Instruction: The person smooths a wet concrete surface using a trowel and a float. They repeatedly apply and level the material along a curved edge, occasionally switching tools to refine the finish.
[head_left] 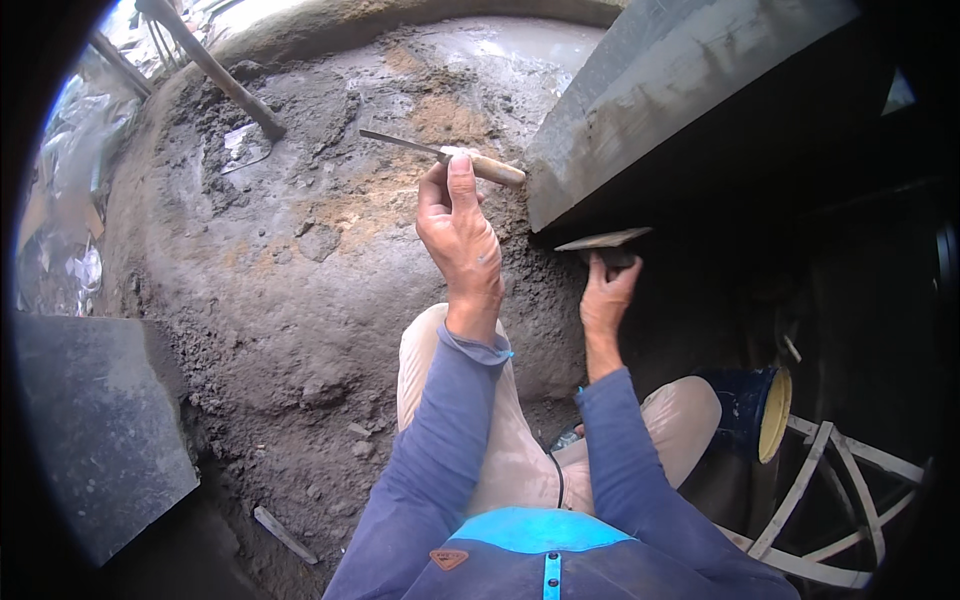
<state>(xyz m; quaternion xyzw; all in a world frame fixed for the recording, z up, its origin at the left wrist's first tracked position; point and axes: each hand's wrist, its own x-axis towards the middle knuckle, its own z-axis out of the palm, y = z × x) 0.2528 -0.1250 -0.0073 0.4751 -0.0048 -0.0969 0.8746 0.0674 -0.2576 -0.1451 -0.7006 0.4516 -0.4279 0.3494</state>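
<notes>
My left hand is closed around a wooden-handled tool with a narrow metal blade. Its pale handle points right, close to the lower end of a grey slab, and the blade points left above the rough ground. Lower and to the right, my right hand grips a thin flat plate from below, fingers pressed against a dark piece under it. This plate lies just beneath the slab's edge. Whether it is a hand float or a loose piece, I cannot tell.
The large grey slab slants across the upper right. Rough, muddy ground spreads ahead; a pole stands in it. Another dark slab is at left. A blue bucket and a pale metal frame are at lower right.
</notes>
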